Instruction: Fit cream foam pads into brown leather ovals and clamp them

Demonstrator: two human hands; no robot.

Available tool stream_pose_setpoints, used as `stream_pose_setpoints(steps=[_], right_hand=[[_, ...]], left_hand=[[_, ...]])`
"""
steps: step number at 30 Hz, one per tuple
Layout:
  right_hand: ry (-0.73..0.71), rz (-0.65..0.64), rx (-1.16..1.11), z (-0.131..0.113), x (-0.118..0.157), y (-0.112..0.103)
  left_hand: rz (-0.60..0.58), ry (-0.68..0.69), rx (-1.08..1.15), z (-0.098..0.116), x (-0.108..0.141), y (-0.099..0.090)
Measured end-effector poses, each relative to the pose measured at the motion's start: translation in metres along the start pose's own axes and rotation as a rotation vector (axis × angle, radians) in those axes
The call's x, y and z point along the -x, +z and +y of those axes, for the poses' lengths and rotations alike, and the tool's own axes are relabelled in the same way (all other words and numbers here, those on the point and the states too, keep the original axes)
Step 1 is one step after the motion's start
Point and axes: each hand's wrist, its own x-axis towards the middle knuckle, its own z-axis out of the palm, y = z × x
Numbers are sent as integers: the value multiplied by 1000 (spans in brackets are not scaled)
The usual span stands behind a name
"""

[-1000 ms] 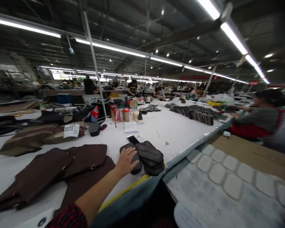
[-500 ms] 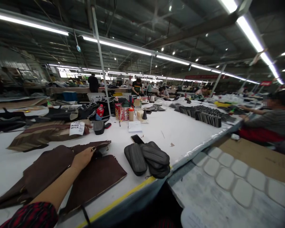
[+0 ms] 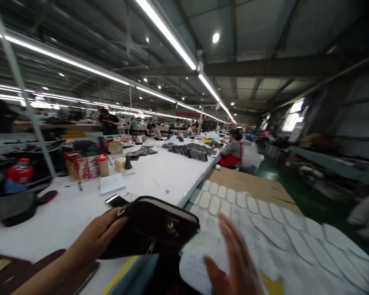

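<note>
My left hand [image 3: 103,231] grips the edge of a dark brown leather bag piece [image 3: 147,227], its fingers closed over the left end. A zipper runs along the rim of the piece, and gold-coloured metal fittings sit on its face. It is held up over the table's front edge. My right hand [image 3: 233,260], somewhat blurred, is apart from the bag piece, over a pale board [image 3: 283,262]. Its thumb and fingers are spread, with nothing in them. More brown leather pieces [image 3: 44,262] lie on the table below my left forearm.
Rows of white rounded pieces [image 3: 241,199] lie on the board, with brown cardboard [image 3: 249,180] beyond. A phone [image 3: 117,200], paper [image 3: 112,184], a red box [image 3: 83,166], a red bottle [image 3: 20,176] and dark stacked strips [image 3: 190,151] are on the white table. A seated person [image 3: 232,149] works farther along.
The view has swung right. My left hand has lifted the bag piece off the table and brought it rightward. My right hand has come into view, and the grey pouches are out of sight.
</note>
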Motion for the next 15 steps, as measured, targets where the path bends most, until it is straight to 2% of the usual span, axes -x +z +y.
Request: stream_pose_setpoints(steps=[2, 3, 6, 9, 11, 13, 15], right_hand=[[-104, -195, 59, -6, -3, 6], [-103, -238, 80, -8, -2, 9], [-69, -217, 188, -9, 12, 8], [-39, -187, 160, -7, 32, -10], [85, -267, -26, -3, 41, -25], [298, -336, -215, 3, 48, -34], [494, -323, -283, 11, 54, -36]], left_hand=[[-164, 68, 107, 17, -2, 32], [-219, 91, 148, 24, -2, 46], [-292, 124, 269, 41, -2, 77], [-365, 155, 325, 56, -11, 94], [-447, 226, 285, 68, -20, 100], [-532, 370, 216, 84, -29, 107], [-593, 548, 146, 104, -34, 117]])
